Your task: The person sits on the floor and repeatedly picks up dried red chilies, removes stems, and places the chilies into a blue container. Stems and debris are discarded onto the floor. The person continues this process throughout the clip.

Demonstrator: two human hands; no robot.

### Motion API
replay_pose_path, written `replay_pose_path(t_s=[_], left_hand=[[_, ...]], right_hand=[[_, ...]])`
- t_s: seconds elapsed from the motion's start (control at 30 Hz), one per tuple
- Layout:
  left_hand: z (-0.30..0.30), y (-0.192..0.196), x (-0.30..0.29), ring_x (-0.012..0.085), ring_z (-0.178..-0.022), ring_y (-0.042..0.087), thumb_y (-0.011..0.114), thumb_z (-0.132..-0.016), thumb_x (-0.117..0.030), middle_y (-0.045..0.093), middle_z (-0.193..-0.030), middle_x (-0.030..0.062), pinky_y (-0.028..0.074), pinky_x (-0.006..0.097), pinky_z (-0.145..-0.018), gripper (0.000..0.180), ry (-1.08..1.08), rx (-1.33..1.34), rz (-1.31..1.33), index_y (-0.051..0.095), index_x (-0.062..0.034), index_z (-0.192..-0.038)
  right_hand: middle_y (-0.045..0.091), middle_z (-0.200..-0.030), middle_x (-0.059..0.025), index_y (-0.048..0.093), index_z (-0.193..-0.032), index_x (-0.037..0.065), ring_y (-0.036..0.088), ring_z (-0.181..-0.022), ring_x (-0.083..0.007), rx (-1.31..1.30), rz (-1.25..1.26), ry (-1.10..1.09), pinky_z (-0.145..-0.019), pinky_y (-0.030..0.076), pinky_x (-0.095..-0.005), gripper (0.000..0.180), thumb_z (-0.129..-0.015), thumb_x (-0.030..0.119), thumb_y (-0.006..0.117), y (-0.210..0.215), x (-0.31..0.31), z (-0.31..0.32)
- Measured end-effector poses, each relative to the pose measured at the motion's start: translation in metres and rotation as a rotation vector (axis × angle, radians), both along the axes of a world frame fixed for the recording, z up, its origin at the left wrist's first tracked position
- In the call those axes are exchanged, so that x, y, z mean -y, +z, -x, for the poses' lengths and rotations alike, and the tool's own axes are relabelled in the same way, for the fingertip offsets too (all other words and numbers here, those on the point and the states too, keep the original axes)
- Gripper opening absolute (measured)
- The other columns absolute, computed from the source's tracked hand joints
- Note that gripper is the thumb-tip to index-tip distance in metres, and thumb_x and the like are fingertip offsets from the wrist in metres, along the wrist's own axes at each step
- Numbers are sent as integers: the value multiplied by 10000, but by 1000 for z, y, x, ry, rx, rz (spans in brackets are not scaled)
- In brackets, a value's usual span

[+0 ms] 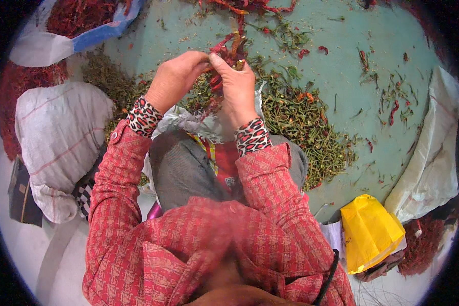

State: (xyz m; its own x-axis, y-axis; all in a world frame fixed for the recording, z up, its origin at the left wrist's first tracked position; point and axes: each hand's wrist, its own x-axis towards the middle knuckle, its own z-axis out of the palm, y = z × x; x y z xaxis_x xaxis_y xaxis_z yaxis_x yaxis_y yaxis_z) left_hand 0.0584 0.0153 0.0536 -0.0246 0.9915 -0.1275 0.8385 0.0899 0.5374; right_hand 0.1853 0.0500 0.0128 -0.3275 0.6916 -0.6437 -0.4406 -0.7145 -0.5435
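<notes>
Both my hands are raised together over my lap, holding a bunch of dried red chillies (229, 51). My left hand (174, 77) pinches the bunch from the left side. My right hand (236, 86) grips the same bunch from the right, thumb pressed against a stem end. A heap of green chilli stems (301, 122) lies on the green floor (341, 66) just beyond my hands. My sleeves are red patterned cloth with leopard-print cuffs.
A white woven sack (61, 137) lies at my left, with red chillies (20, 92) heaped behind it. A blue-edged sack of chillies (81, 25) sits top left. A yellow bag (370, 232) and another white sack (433, 158) are at my right.
</notes>
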Motion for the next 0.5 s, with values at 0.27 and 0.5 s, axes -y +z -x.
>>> replay_pose_path(t_s=[0.27, 0.5], left_hand=[[-9, 21, -5, 311, -716, 597, 567, -831, -161, 617, -810, 134, 476, 347, -612, 157, 93, 156, 153, 583, -29, -915], [-17, 14, -17, 256, -644, 605, 545, -821, -166, 611, -748, 139, 469, 316, -586, 162, 283, 261, 257, 597, -22, -873]], right_hand=[[601, -785, 23, 608, -865, 34, 517, -679, -62, 57, -62, 58, -621, 432, -227, 156, -788, 160, 659, 5, -5, -6], [593, -777, -3, 595, -847, 36, 520, -681, -84, 265, -395, -39, -624, 433, -235, 143, -763, 131, 660, 6, -6, -5]])
